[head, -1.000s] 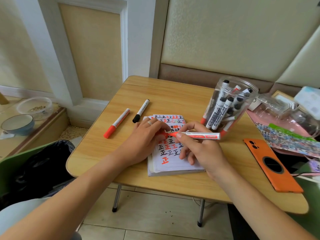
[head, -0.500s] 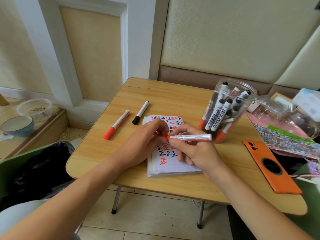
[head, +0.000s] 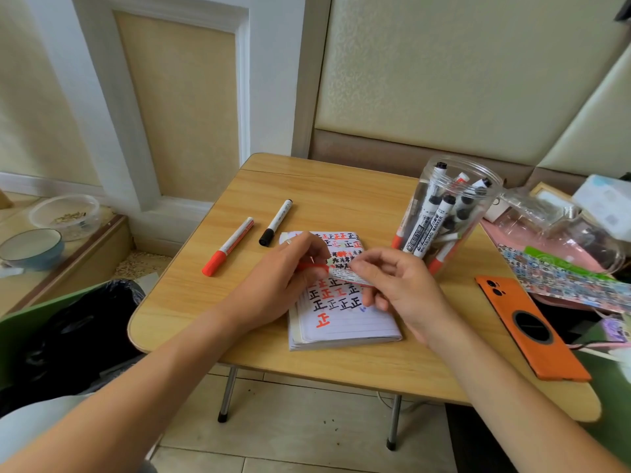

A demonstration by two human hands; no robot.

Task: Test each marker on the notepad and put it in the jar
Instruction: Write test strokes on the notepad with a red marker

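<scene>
A red marker (head: 343, 273) lies level above the notepad (head: 345, 322), which is covered in red and black characters. My right hand (head: 399, 288) grips its white barrel. My left hand (head: 283, 278) pinches its red cap end. A clear plastic jar (head: 454, 213) with several markers stands on the table to the right of the notepad. On the table to the left lie a red-capped marker (head: 228, 246) and a black-capped marker (head: 276, 222).
An orange phone (head: 531, 322) lies at the right end of the small wooden table (head: 341, 196). Clutter and a patterned strip (head: 560, 278) crowd the far right. A black bin bag (head: 75, 332) sits at the left, with bowls (head: 32, 247) on a low ledge beyond.
The marker has tilted and slid left, so my right hand holds it further back toward the notepad's middle. My left hand closed onto the red cap end.
</scene>
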